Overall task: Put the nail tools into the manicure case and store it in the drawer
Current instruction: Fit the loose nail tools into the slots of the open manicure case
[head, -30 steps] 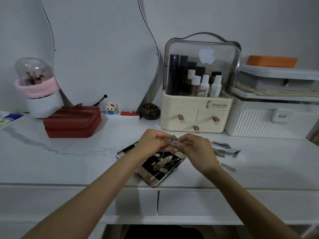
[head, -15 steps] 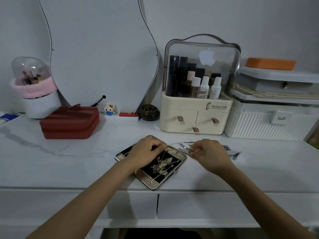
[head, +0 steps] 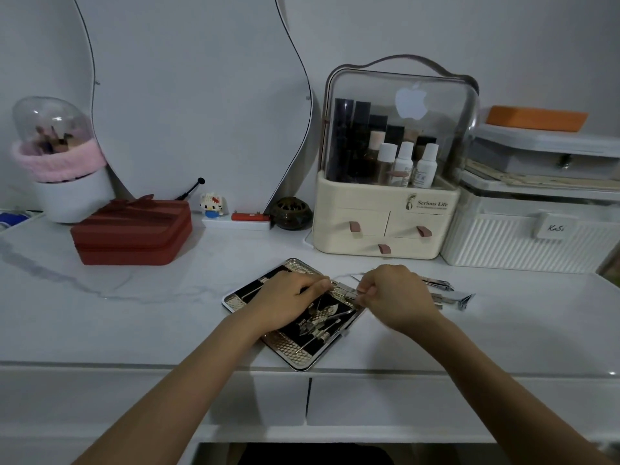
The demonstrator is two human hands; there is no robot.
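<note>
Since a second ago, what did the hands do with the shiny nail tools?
The right hand went to the loose tools on the table, took a metal tool, and brought it back to the right edge of the open manicure case. The left hand came down onto the case and now meets that tool. The case and the other table items stayed put.

cosmetics organizer (head: 385, 226): "Serious Life", apple logo on lid | white box tag (head: 552, 227): possibly "KaSi"
</note>
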